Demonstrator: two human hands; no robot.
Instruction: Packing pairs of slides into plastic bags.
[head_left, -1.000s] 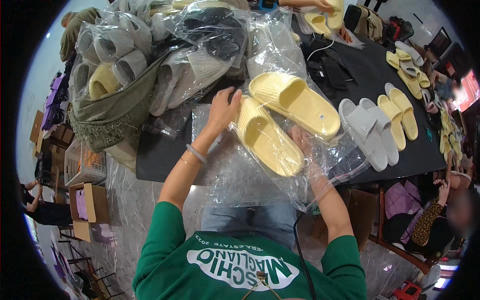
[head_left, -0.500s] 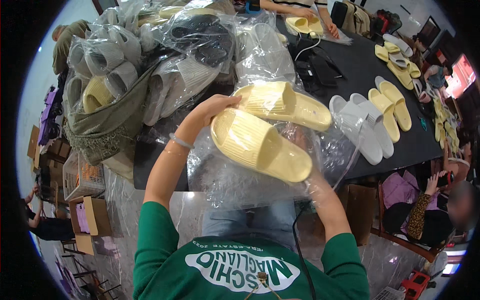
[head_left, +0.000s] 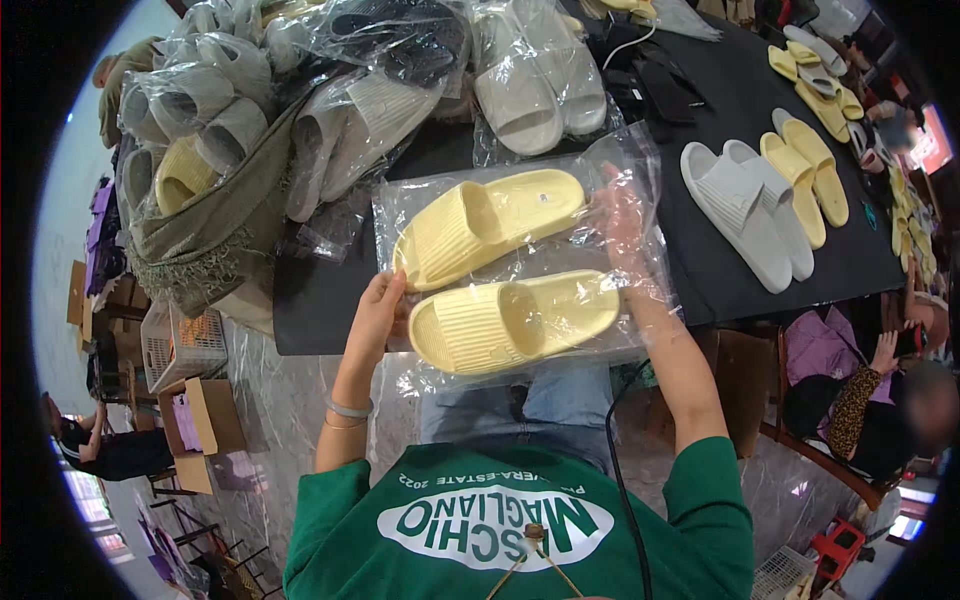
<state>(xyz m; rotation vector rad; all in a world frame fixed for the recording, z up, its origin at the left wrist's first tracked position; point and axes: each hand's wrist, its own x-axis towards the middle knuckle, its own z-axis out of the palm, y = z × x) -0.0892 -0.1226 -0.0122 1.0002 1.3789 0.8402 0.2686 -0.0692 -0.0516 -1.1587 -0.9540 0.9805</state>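
A pair of yellow slippers, the upper slipper (head_left: 440, 240) and the lower slipper (head_left: 465, 325), lies side by side under a clear plastic bag (head_left: 500, 265) at the table's front edge. Their ribbed straps point left. My left hand (head_left: 378, 308) is closed at the bag's left side, pinching it by the upper slipper's toe. My right hand (head_left: 622, 225) shows through the plastic at the bag's right end, beside the slippers' heels, its fingers stretched out. Whether that hand is inside the bag or beneath it, I cannot tell.
Grey slippers (head_left: 735, 195) and another yellow pair (head_left: 808, 180) lie unbagged to the right on the black table (head_left: 690, 290). Bagged grey slippers (head_left: 530, 85) and a bagged heap (head_left: 195, 110) fill the back and left. A black device (head_left: 668, 90) with a white cable stands behind.
The yellow slippers have come down and left from above the table and now lie flatter and farther apart. My left hand has moved nearer; my right hand has come out from behind the slippers.
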